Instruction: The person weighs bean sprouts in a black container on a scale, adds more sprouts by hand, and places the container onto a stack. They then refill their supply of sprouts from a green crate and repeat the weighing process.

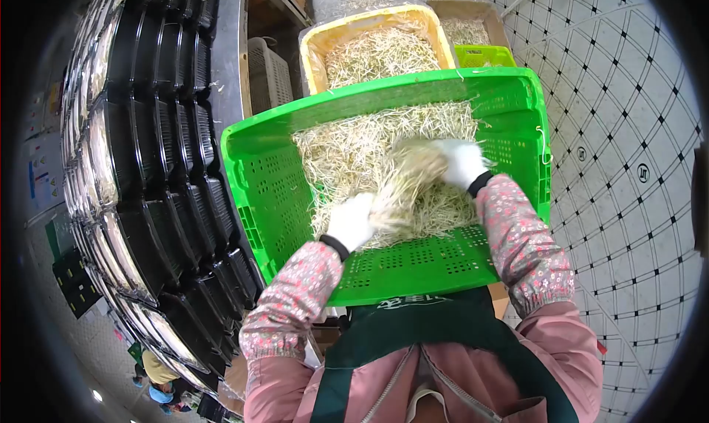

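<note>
A green perforated plastic crate (384,275) stands in front of me with a thick layer of thin, pale sprouts (347,149) inside. My left hand (351,220), in a white glove, is closed on the near-left end of a loose bunch of sprouts (406,183). At the bunch's far-right end, my right hand (465,163), also white-gloved, grips it with the fingers partly hidden. Motion blurs the bunch and my right fingertips. Both hands are inside the crate, just over the sprout layer.
Stacked black plastic trays (162,127) rise close on the left. Beyond the crate are a yellow bin (314,53) of sprouts, a cardboard box (498,28) and a smaller light-green crate (484,53). Patterned floor (613,127) lies to the right. Another person (161,382) is far off at lower left.
</note>
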Tool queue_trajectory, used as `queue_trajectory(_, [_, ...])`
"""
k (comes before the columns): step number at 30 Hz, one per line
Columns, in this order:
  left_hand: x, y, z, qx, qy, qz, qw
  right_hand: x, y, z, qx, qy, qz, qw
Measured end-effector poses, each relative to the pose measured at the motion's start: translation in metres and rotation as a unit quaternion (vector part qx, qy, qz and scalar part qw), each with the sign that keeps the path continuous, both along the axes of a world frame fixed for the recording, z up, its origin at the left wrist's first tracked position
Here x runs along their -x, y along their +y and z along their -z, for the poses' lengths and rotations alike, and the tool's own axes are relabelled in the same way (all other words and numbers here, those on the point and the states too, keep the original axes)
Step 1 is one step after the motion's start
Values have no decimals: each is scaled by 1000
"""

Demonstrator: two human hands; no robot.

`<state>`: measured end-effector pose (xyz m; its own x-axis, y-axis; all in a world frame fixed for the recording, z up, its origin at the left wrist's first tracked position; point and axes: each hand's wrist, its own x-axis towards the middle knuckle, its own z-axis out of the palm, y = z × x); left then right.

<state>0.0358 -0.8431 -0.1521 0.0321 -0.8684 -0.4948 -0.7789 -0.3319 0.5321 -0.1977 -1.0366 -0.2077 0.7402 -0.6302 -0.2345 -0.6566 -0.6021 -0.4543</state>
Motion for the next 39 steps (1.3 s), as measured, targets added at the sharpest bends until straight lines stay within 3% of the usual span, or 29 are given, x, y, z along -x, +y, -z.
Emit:
queue_trajectory(1, [-5,12,-2,31,-11,9,999,-4,-16,-23,-71,53,71,994])
queue_trajectory(3, [-3,24,0,19,-54,85,995,6,-23,-19,31,-14,97,995])
queue_trajectory(6, [22,-2,-12,-52,-62,225,971,-24,-7,-24,18,-3,59,998])
queue_trajectory(7, [27,-5,-14,24,-40,243,969,-34,-3,-12,-23,37,6,999])
queue_trajectory(9, [33,-26,-10,18,11,247,969,-49,7,-8,-140,257,-100,951])
queue_trajectory(12, [23,-63,25,134,46,128,982,-26,26,9,-3,194,-107,975])
queue_trajectory(15, [28,-83,58,59,-23,77,995,-15,11,2,-76,262,-80,959])
queue_trajectory(16, [33,-87,66,30,-30,83,996,-7,14,9,-5,242,-88,966])
queue_trajectory(18, [46,-90,83,-31,-45,95,994,-2,14,31,-49,207,-43,976])
queue_trajectory(21, [59,-95,112,-108,-16,-32,994,3,20,41,-92,190,-11,977])
queue_trajectory(22, [61,-91,116,-75,-55,-18,996,4,20,42,-101,190,-6,977])
queue_trajectory(24, [51,-84,114,-88,-8,-4,996,3,20,30,-108,184,10,977])
queue_trajectory(27, [43,-73,78,-83,-13,35,996,11,10,18,-110,161,-17,981])
queue_trajectory(28, [36,-63,77,-60,-24,48,997,20,6,25,-88,99,10,991])
queue_trajectory(31, [14,-30,72,20,-50,67,996,26,-25,12,-85,92,183,975])
queue_trajectory(34, [30,-29,56,25,-72,121,990,0,-22,-7,-13,-13,179,984])
queue_trajectory(35, [39,-32,51,22,-55,122,991,-16,-22,-21,-100,52,144,983])
queue_trajectory(37, [52,-27,50,35,-48,86,995,-17,0,19,-122,105,-15,987])
queue_trajectory(39, [59,-11,55,64,-69,10,995,-19,22,13,-123,178,-113,970])
